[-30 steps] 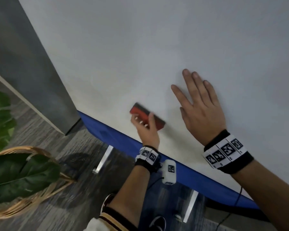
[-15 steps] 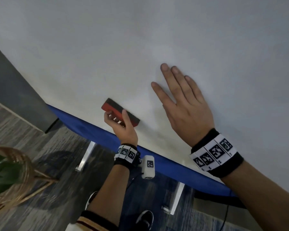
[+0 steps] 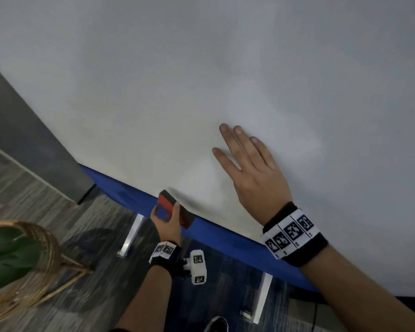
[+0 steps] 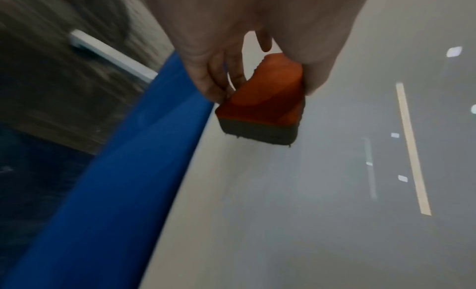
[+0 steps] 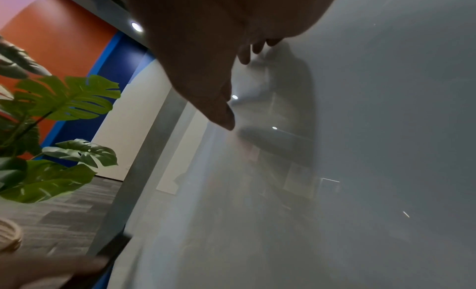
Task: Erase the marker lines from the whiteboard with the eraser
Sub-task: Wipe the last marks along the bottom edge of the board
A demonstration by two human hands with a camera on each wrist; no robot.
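The whiteboard (image 3: 201, 80) fills most of the head view, and no marker lines show on it. My left hand (image 3: 166, 220) grips the red eraser (image 3: 171, 207) with its dark felt, at the board's lower blue edge (image 3: 130, 197). In the left wrist view the eraser (image 4: 262, 102) is pinched between thumb and fingers, felt side near the board (image 4: 309, 212) beside the blue edge (image 4: 115, 181). My right hand (image 3: 247, 164) lies flat on the board with straight fingers, up and right of the eraser. The right wrist view shows the fingers (image 5: 221, 110) against the glossy board (image 5: 373, 130).
A wicker basket (image 3: 38, 259) with a large green plant (image 3: 7, 252) stands on the floor at the left; its leaves (image 5: 64, 102) show in the right wrist view. Metal board legs (image 3: 131, 236) and my shoe (image 3: 216, 325) are below the blue edge. A grey wall panel (image 3: 22, 144) borders the board.
My left hand has slid the eraser down the board to its lower blue edge. The right hand has stayed flat on the board. The head view has swung.
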